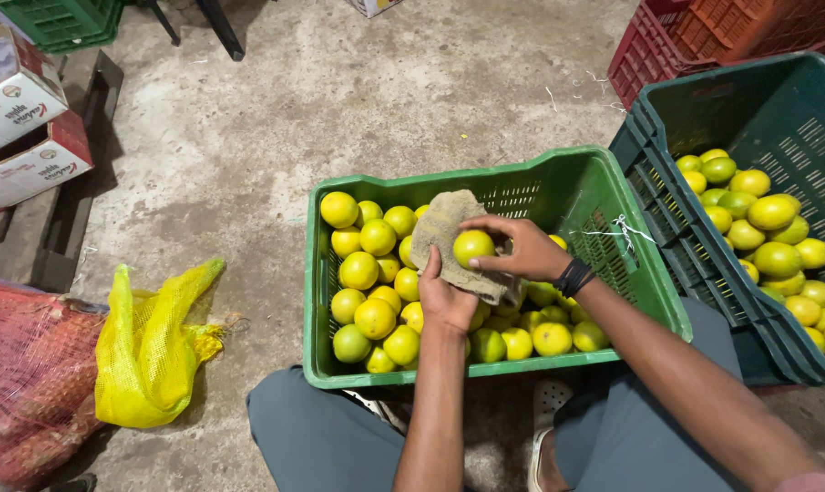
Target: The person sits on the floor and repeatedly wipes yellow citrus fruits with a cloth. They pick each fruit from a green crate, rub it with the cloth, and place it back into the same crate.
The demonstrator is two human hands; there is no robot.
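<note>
— Bare, stained concrete floor (pixel 358 100) fills the upper middle of the frame, and the person sits low over it with knees apart. What's being handled?

— One round yellow-green citrus fruit (pixel 473 246), just right of centre. It sits against a coarse brownish-grey cloth (pixel 444 228). The right hand (pixel 522 251) is closed over the fruit, fingertips pinching it from the right. The left hand (pixel 444 296) comes up from below, its fingers curled into the cloth, backing it behind the fruit.

— So which step would you call it?

— A wipe in progress, I'd judge: fruit pressed into the cloth, both hands clamped, all of it hovering over the light green slatted plastic crate (pixel 339 374) at centre frame, which is piled with more of the same fruit (pixel 376 314).

— And what does the next move call for?

— By my reading, turning the fruit inside the cloth so the far side gets rubbed, with a firm pinch so it doesn't slip back into the pile. Where it goes afterwards I can't tell.

— What lies further out?

— At the right edge, a dark green plastic crate (pixel 777 100) partly filled with similar fruit. Above it, upper right, red plastic crates (pixel 704 36). Lower left, a crumpled yellow mesh sack (pixel 148 351) beside a red mesh sack (pixel 30 374). Upper left, stacked cardboard boxes (pixel 20 118) on a wooden pallet (pixel 66 219)
</note>
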